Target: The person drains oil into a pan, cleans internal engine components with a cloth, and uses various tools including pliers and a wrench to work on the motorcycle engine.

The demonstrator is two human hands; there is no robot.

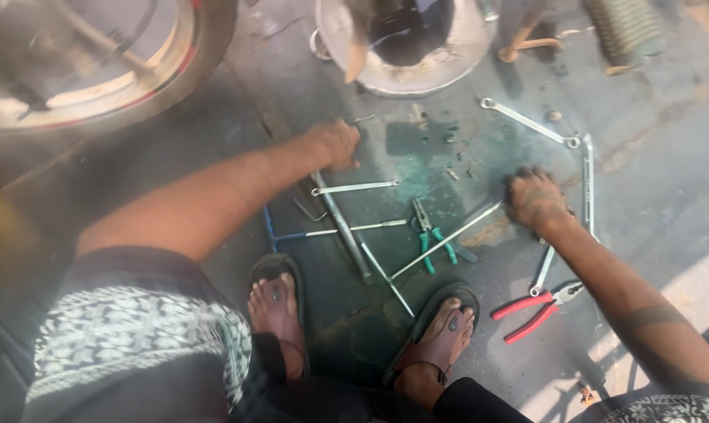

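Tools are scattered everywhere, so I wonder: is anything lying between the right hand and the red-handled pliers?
Yes. A small silver wrench lies on the floor between the right hand and the red-handled pliers, just below the hand and above the pliers' jaws.

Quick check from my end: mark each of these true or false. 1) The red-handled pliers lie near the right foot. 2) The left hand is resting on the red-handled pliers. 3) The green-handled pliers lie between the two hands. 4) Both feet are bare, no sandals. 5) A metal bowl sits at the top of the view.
1) True: the red-handled pliers lie on the floor just beside the right foot.
2) False: the left hand is far from them, up at the end of a long metal rod.
3) True: the green-handled pliers lie between it and the right hand.
4) False: both feet wear dark sandals; see the left foot.
5) True: the metal bowl sits there.
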